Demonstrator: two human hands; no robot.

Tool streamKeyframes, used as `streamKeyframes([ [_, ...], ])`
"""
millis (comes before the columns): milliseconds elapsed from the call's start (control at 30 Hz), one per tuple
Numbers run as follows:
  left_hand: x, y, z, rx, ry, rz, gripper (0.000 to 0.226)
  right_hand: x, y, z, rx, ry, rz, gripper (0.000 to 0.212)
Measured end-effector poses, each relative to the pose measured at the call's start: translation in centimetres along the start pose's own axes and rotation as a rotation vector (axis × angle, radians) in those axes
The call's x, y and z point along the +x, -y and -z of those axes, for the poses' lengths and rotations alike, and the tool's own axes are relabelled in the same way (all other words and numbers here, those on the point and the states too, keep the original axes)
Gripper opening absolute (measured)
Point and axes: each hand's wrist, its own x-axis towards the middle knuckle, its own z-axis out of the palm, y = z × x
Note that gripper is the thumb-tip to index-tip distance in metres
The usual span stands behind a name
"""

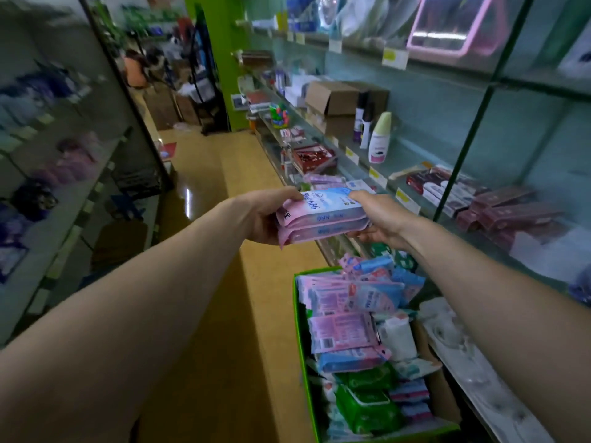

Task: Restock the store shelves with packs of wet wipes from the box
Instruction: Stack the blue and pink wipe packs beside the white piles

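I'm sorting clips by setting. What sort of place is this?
Probably a small shop aisle: glass shelves edged with yellow price tags, toiletries such as a white bottle, and a green box full of wet wipe packs.

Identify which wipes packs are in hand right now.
The pink-and-blue stack, gripped at one end by the left hand and at the other by the right hand, raised beside the shelves. The other packs lie loose in the green box below.

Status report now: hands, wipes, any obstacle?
Left hand, right hand grip stacked wipe packs, one end each. Packs in air, near shelf, beyond box. No obstacle seen.
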Motion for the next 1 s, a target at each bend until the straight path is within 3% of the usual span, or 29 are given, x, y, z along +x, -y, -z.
streamKeyframes([
  [267, -4.7, -2.1, 6.4, -0.02, -0.186, -0.061, 0.029, -1.6, 6.2, -4.4, -0.012, 0.056, 0.123, 0.026],
  [433, -9.5, -2.8, 10.5, -0.119, -0.27, -0.148, 0.05, -3.6, 10.1, -8.0, -0.009, 0.145, 0.192, 0.023],
  [700, -19.0, -2.6, 17.4, -0.185, -0.456, -0.206, 0.031, -6.9, 16.4, -15.8, -0.101, 0.323, 0.34, 0.021],
  [1000, -30.0, -0.8, 27.8, -0.248, -0.708, -0.236, 0.056, -13.2, 23.4, -27.0, -0.13, 0.504, 0.521, 0.019],
])
